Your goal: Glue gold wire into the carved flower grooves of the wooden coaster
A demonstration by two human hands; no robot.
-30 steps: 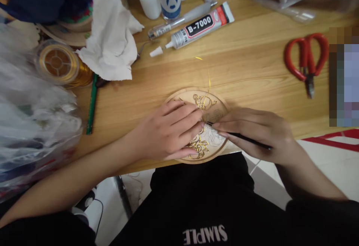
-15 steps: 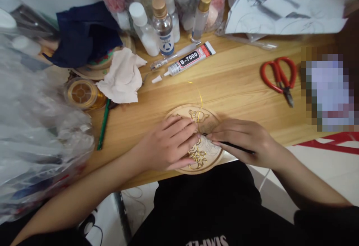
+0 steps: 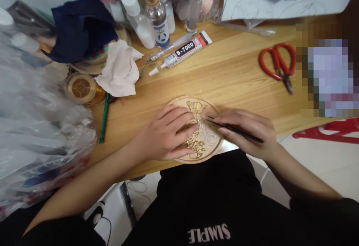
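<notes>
A round wooden plaque (image 3: pixel 182 101) lies at the table's front edge. Gold wire scrollwork (image 3: pixel 198 148) covers part of its face, and pencil lines (image 3: pixel 211 133) run over the right side. My left hand (image 3: pixel 168 132) lies over the plaque's left half, fingers spread and resting on the wood and wirework. In my right hand (image 3: pixel 249 128) are slim black tweezers (image 3: pixel 238 131), their tips over the plaque's right half, just apart from my left fingertips. A thin loose end of gold wire (image 3: pixel 200 93) sticks up past the far rim.
Red-handled pliers (image 3: pixel 280 64) lie to the right. Behind the plaque are a B-7000 glue tube (image 3: pixel 187 49), its cap (image 3: pixel 153 71) and several bottles (image 3: pixel 158 21). A wire spool (image 3: pixel 81 89), crumpled cloth (image 3: pixel 120 68), green pencil (image 3: pixel 104 120) and plastic bags (image 3: pixel 42 137) occupy the left.
My right hand has drawn slightly right, and the tweezer tips have come away from my left fingertips. The long curved wire end now looks shorter and lower. The camera view has tilted down.
</notes>
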